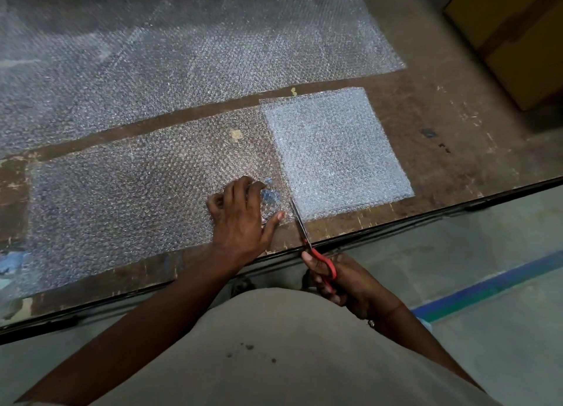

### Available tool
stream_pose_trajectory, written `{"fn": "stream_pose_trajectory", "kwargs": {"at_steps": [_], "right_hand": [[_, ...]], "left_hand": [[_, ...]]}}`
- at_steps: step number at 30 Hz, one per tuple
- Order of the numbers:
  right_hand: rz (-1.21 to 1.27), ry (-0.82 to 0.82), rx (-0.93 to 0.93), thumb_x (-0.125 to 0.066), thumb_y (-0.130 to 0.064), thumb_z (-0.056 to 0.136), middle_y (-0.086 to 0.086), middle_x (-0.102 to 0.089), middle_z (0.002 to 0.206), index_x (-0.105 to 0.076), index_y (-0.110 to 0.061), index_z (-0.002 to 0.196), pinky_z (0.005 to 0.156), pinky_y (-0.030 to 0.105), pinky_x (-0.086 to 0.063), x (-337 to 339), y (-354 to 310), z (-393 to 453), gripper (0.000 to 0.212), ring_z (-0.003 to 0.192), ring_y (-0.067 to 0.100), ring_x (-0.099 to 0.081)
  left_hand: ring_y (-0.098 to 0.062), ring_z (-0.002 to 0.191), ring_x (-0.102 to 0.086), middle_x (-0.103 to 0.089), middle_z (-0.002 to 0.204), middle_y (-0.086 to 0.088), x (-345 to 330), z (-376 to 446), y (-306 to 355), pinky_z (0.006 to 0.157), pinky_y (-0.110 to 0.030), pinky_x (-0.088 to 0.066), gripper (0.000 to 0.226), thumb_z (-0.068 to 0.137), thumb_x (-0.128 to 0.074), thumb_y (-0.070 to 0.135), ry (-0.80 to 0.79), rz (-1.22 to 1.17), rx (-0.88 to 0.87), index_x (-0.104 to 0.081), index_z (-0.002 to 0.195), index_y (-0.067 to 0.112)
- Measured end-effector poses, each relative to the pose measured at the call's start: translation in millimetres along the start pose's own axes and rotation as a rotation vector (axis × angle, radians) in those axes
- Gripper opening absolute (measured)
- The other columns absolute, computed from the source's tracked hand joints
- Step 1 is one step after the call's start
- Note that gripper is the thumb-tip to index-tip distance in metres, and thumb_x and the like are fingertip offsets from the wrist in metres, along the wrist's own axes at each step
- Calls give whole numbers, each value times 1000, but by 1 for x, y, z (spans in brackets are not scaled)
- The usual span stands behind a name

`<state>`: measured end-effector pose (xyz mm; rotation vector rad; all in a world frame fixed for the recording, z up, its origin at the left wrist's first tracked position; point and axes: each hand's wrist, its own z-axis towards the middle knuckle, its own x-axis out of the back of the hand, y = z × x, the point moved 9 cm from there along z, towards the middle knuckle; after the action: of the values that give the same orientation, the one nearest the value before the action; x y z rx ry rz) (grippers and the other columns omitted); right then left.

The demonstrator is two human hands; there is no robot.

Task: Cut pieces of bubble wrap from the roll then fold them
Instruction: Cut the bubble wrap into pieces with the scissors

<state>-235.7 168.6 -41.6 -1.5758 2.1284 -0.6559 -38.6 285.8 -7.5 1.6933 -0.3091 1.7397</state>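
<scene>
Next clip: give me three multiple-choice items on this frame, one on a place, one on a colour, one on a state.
1. Where does the folded square of bubble wrap lie?
A. right of the scissor blades
B. on the floor
C. under the left hand

2. What colour are the scissors' handles?
A. blue
B. red
C. black

3. What is the left hand doing?
A. hanging idle
B. holding scissors
C. pressing the flat strip of bubble wrap

Key: 1 A, the square lies beyond the blades' right side; 2 B, red loops show in the right hand; 3 C, it rests on the strip beside the cut.
</scene>
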Motion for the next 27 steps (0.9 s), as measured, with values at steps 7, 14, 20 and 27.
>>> {"fn": "stream_pose_trajectory", "kwargs": {"at_steps": [7, 14, 20, 27], "right_hand": [[-6, 1, -34, -82, -66, 76, 4, -40, 56, -55, -20, 61, 38, 19, -19, 3, -1, -1, 54, 41, 11, -29], [140, -3, -38, -80, -49, 80, -3, -42, 51, -49, -15, 69, 34, 15, -20, -3, -16, -3, 47, 36, 5, -31], [109, 6, -57, -80, -48, 83, -2, -39, 52, -49, -15, 68, 35, 15, -19, -2, -17, -1, 47, 36, 6, -29], [65, 6, -76, -83, -54, 77, 0, -37, 55, -52, -18, 63, 35, 16, -20, -2, -14, -1, 50, 38, 7, -28]], "left_hand": [[-29, 136, -43, -44, 150, -8, 1, 1, -1, 99, -50, -30, 67, 95, -59, 65, -5, 0, 8, -49, 145, 21], [-27, 138, -42, -43, 151, -7, 1, 2, -3, 99, -49, -29, 68, 91, -62, 62, -17, -36, 23, -48, 146, 23], [-27, 137, -43, -44, 150, -7, 1, 2, -6, 98, -49, -30, 70, 89, -66, 61, -14, -44, 31, -48, 145, 25], [-26, 138, -43, -45, 149, -7, 2, 6, -8, 100, -50, -30, 66, 90, -66, 59, -18, -38, 2, -50, 144, 25]]}}
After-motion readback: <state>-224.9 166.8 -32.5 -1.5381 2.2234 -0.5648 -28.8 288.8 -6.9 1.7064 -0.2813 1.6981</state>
